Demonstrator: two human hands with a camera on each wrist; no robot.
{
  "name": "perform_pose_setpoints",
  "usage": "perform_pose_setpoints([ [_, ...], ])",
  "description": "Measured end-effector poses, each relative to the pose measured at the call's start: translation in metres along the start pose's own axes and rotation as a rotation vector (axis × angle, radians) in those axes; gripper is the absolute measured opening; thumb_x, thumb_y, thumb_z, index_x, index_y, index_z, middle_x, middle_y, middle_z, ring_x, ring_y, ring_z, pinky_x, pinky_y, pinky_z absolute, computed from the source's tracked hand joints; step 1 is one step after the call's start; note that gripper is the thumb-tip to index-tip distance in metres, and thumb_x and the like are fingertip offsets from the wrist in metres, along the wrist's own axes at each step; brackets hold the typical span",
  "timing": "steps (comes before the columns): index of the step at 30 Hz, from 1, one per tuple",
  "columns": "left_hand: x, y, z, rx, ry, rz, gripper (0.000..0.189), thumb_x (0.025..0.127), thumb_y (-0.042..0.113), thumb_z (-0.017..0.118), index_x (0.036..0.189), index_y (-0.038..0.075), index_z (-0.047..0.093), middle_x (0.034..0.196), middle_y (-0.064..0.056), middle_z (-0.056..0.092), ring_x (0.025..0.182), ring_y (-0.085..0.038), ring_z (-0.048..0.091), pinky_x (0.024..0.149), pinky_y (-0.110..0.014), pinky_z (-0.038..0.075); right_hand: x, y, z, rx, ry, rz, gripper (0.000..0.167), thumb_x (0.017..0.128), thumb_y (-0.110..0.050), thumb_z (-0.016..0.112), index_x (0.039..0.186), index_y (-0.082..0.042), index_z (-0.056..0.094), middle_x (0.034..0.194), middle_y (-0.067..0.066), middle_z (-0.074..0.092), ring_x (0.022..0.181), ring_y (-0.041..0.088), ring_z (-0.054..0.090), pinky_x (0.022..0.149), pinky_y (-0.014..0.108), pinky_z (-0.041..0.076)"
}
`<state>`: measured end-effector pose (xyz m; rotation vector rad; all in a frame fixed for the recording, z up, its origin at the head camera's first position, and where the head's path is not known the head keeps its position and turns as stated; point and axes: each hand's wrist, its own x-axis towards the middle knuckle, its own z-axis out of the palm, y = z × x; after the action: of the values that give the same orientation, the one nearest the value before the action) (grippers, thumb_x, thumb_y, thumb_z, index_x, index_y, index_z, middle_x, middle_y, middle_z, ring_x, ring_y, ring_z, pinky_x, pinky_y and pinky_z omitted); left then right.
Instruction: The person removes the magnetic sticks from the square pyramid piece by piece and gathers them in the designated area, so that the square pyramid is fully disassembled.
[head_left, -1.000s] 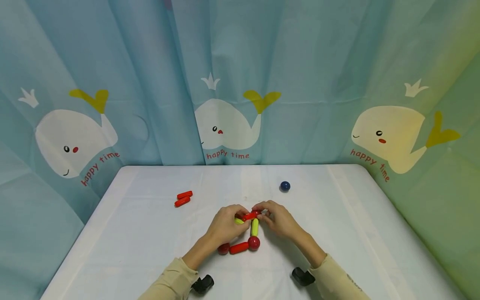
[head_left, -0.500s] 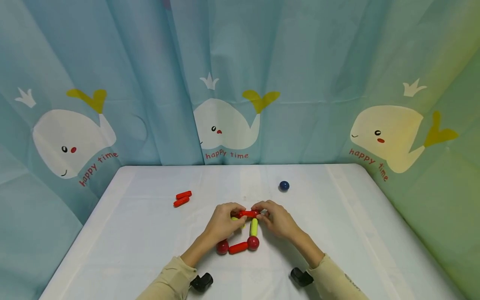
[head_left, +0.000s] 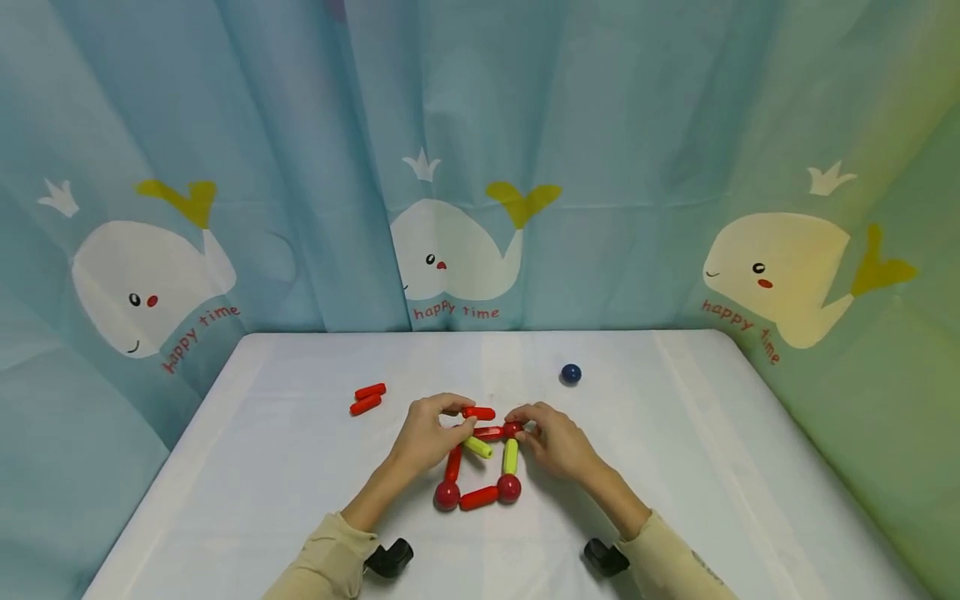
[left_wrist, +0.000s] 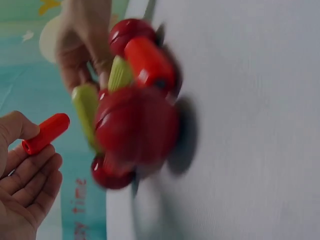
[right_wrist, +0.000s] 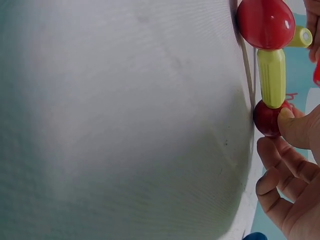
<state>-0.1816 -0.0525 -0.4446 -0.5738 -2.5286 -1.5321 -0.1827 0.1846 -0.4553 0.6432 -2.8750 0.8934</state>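
Note:
My left hand (head_left: 429, 435) pinches a red magnetic rod (head_left: 478, 413) between thumb and fingers, raised behind a four-sided frame of rods and balls. In the left wrist view, the held rod (left_wrist: 47, 133) touches no ball. My right hand (head_left: 558, 442) grips the red ball (head_left: 512, 430) at the frame's back right corner; the right wrist view shows the thumb on this ball (right_wrist: 270, 119). A yellow rod (head_left: 511, 457) forms the right side, and red rods make the front (head_left: 478, 498), left and back. Another yellow rod (head_left: 477, 447) slants inward from the back left, where my left hand hides the corner ball.
Two red rods (head_left: 367, 400) lie side by side at the back left of the white table (head_left: 675, 467). Toward the back right sits a dark blue ball (head_left: 571, 374). A curtain printed with whales (head_left: 457, 250) hangs behind the table. Black wrist cameras (head_left: 390, 558) hang below the forearms.
The red rod had stretched between both hands near the back right ball. My left hand has drawn it left and back, uncovering the frame's left side. The right hand stays on the ball.

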Motion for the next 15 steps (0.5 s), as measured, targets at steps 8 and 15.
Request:
perform_pose_setpoints([
  [8,-0.01,-0.016,-0.023,-0.029,0.067,-0.048,0.019,0.089,0.007,0.077,0.108,0.009,0.078,0.101,-0.001,0.077,0.103,-0.031,0.068,0.09,-0.054,0.056,-0.001,0.001,0.002,0.018,-0.001,0.04,0.023,0.093,-0.005,0.073,0.113,-0.015,0.073,0.103,0.0,0.068,0.08,0.011,0.055,0.071,0.03,0.05],
  [15,-0.021,-0.031,-0.042,-0.019,0.125,-0.055,0.019,0.088,0.006,0.078,0.107,0.008,0.077,0.099,-0.003,0.077,0.097,-0.032,0.07,0.088,-0.056,0.056,-0.001,0.0,0.002,0.038,0.012,0.039,0.025,0.092,-0.003,0.073,0.114,-0.015,0.073,0.102,0.001,0.068,0.079,0.011,0.055,0.069,0.028,0.048],
])
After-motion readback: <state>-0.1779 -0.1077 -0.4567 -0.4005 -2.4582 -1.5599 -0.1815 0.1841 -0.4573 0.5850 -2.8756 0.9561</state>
